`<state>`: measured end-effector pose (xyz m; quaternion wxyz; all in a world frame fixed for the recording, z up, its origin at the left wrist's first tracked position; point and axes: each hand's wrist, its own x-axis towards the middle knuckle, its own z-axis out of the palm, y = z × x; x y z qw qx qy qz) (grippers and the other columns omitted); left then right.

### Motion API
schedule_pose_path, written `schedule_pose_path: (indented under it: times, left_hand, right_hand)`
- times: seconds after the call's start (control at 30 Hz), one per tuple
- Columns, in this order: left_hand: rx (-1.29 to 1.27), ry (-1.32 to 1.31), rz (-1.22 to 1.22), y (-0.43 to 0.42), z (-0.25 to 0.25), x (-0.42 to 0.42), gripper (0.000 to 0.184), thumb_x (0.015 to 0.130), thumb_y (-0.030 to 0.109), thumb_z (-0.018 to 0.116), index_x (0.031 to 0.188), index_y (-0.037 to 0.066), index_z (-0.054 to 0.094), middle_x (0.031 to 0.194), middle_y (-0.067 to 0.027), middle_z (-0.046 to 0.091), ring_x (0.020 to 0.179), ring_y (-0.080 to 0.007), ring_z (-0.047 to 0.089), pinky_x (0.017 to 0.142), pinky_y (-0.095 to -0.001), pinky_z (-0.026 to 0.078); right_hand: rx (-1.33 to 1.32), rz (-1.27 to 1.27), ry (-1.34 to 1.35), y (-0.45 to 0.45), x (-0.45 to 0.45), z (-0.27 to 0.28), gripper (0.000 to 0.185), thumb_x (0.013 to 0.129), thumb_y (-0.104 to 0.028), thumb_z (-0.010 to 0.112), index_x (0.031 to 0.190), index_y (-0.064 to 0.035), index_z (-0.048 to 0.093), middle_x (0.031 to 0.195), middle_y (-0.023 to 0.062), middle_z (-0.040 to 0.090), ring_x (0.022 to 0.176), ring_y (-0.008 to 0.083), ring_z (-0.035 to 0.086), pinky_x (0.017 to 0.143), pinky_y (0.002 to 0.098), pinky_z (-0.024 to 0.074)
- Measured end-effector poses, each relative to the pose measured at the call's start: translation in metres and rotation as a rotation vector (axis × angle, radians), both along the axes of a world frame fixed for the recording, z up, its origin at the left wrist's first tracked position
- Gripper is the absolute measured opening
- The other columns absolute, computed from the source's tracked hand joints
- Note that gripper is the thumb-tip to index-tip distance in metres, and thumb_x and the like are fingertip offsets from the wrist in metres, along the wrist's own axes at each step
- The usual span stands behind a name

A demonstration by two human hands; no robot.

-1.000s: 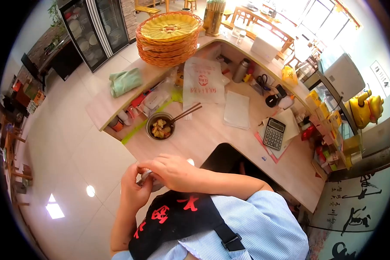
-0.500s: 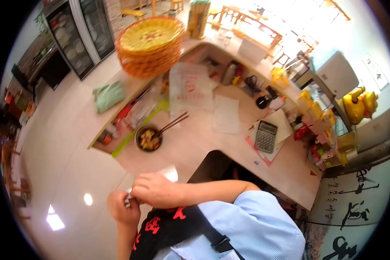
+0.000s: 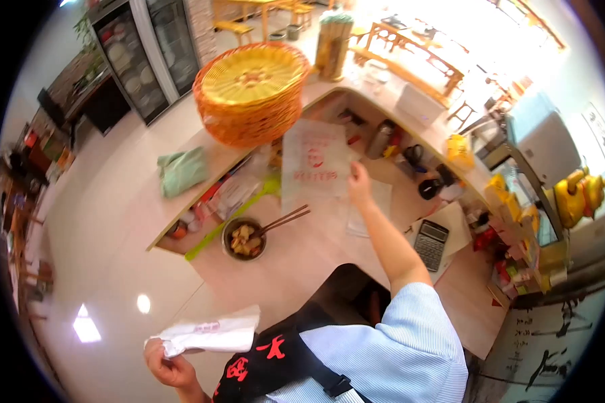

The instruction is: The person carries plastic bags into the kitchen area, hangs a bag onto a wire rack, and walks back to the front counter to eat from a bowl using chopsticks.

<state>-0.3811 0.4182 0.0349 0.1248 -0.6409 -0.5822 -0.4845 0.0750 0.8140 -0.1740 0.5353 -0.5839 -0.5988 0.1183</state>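
My left hand (image 3: 168,363), at the lower left, is closed on one end of a white paper bag (image 3: 212,334) with red print, which hangs out sideways in front of the black apron (image 3: 262,356). My right hand (image 3: 359,181) reaches across the desk, fingers drawn together at the right edge of a flat printed bag (image 3: 314,158); the fingertips are small and partly hidden. Beside that forearm lies a whitish sheet (image 3: 378,201). A metal bowl of food (image 3: 244,239) stands left of the reaching arm, with chopsticks (image 3: 286,219) resting in it.
Stacked woven baskets (image 3: 249,101) and a folded green cloth (image 3: 183,171) sit on the raised counter. A calculator (image 3: 431,243) lies on papers at the right. A thermos (image 3: 381,138) stands at the back shelf. The desk has a dark cut-out (image 3: 346,289) near my body.
My hands were together at the lower left around something white. My right hand has moved out to the flat printed bag; my left now holds the white bag alone, spread out. The view has shifted.
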Motion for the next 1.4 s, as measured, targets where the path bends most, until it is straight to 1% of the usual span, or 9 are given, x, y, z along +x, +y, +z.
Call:
schedule_pose_path:
  times: [0.13, 0.37, 0.63, 0.8, 0.87, 1.03, 1.2, 1.3, 1.4]
  left_hand:
    - [-0.01, 0.038, 0.134, -0.01, 0.013, 0.005, 0.021, 0.082, -0.009, 0.044, 0.101, -0.001, 0.045, 0.095, -0.0131, 0.051, 0.084, -0.0269, 0.052, 0.078, -0.038, 0.045]
    - [0.058, -0.007, 0.373, -0.033, 0.013, -0.008, 0.019, 0.085, -0.006, 0.048, 0.102, 0.0, 0.044, 0.095, -0.0141, 0.052, 0.083, -0.0243, 0.051, 0.076, -0.0349, 0.046]
    - [0.092, -0.121, 0.303, -0.014, 0.009, -0.038, 0.016, 0.085, 0.003, 0.055, 0.097, 0.002, 0.045, 0.088, -0.0143, 0.054, 0.074, -0.0222, 0.051, 0.066, -0.0299, 0.044]
    - [0.111, -0.071, 0.239, 0.016, -0.003, -0.086, 0.018, 0.078, -0.001, 0.06, 0.09, 0.002, 0.048, 0.08, -0.013, 0.056, 0.068, -0.0257, 0.055, 0.061, -0.0323, 0.044]
    - [0.095, -0.103, 0.201, 0.03, 0.0, -0.104, 0.019, 0.074, -0.003, 0.062, 0.088, 0.002, 0.049, 0.077, -0.0122, 0.056, 0.066, -0.027, 0.056, 0.061, -0.0336, 0.045]
    - [0.161, -0.152, 0.036, 0.054, 0.003, -0.165, 0.02, 0.071, -0.005, 0.061, 0.087, 0.003, 0.05, 0.076, -0.0121, 0.057, 0.065, -0.028, 0.056, 0.06, -0.0344, 0.045]
    - [0.176, -0.256, 0.011, 0.052, -0.018, -0.239, 0.023, 0.069, -0.005, 0.062, 0.086, 0.004, 0.05, 0.076, -0.0117, 0.058, 0.066, -0.0284, 0.057, 0.06, -0.0346, 0.046]
    - [0.118, -0.177, 0.085, 0.034, -0.017, -0.283, 0.025, 0.068, -0.003, 0.064, 0.087, 0.005, 0.051, 0.077, -0.0114, 0.059, 0.067, -0.0271, 0.059, 0.059, -0.0344, 0.047]
    - [0.09, -0.172, 0.139, 0.003, -0.017, -0.326, 0.026, 0.066, -0.002, 0.065, 0.087, 0.005, 0.052, 0.077, -0.0109, 0.059, 0.066, -0.0267, 0.058, 0.058, -0.0344, 0.047]
  right_hand:
    - [-0.648, -0.126, 0.505, 0.031, 0.023, -0.01, 0.057, 0.079, -0.005, 0.057, 0.131, -0.0025, 0.036, 0.105, 0.0136, 0.057, 0.092, 0.0215, 0.06, 0.076, 0.0311, 0.05]
    - [-0.711, -0.029, 0.999, 0.052, 0.016, -0.044, 0.038, 0.078, -0.006, 0.065, 0.11, -0.0023, 0.045, 0.088, 0.0111, 0.057, 0.077, 0.024, 0.061, 0.063, 0.0348, 0.0521]
    - [-0.513, -0.056, 0.473, 0.067, 0.06, -0.037, 0.016, 0.08, -0.007, 0.06, 0.094, 0.0017, 0.06, 0.072, 0.0064, 0.058, 0.055, 0.0135, 0.052, 0.045, 0.0272, 0.0422]
    - [0.017, -0.156, -0.269, -0.031, 0.041, 0.129, 0.013, 0.08, -0.007, 0.062, 0.089, 0.002, 0.061, 0.103, 0.0152, 0.059, 0.091, 0.0262, 0.056, 0.079, 0.0326, 0.0443]
    - [0.375, -0.202, -0.643, -0.075, 0.015, 0.19, 0.012, 0.083, -0.008, 0.06, 0.09, 0.002, 0.06, 0.111, 0.0159, 0.059, 0.088, 0.0261, 0.055, 0.076, 0.0317, 0.0445]
    - [0.416, 0.042, -0.449, -0.174, -0.125, 0.31, 0.017, 0.087, -0.012, 0.054, 0.075, -0.0027, 0.045, 0.093, 0.008, 0.055, 0.077, 0.0194, 0.048, 0.071, 0.0285, 0.0396]
    - [0.166, 0.461, 0.053, -0.229, -0.254, 0.286, 0.029, 0.088, -0.027, 0.055, 0.075, -0.0067, 0.039, 0.071, -0.0019, 0.035, 0.065, 0.0084, 0.036, 0.062, 0.0222, 0.0343]
    - [0.009, 0.786, 0.13, -0.243, -0.372, 0.279, 0.036, 0.09, -0.036, 0.056, 0.08, -0.0048, 0.041, 0.064, 0.0138, 0.058, 0.053, 0.0131, 0.051, 0.051, 0.0261, 0.0413]
    - [-0.078, 0.912, 0.173, -0.229, -0.453, 0.23, 0.035, 0.083, -0.031, 0.068, 0.084, -0.0049, 0.045, 0.063, 0.0002, 0.048, 0.059, 0.0087, 0.048, 0.054, 0.021, 0.038]
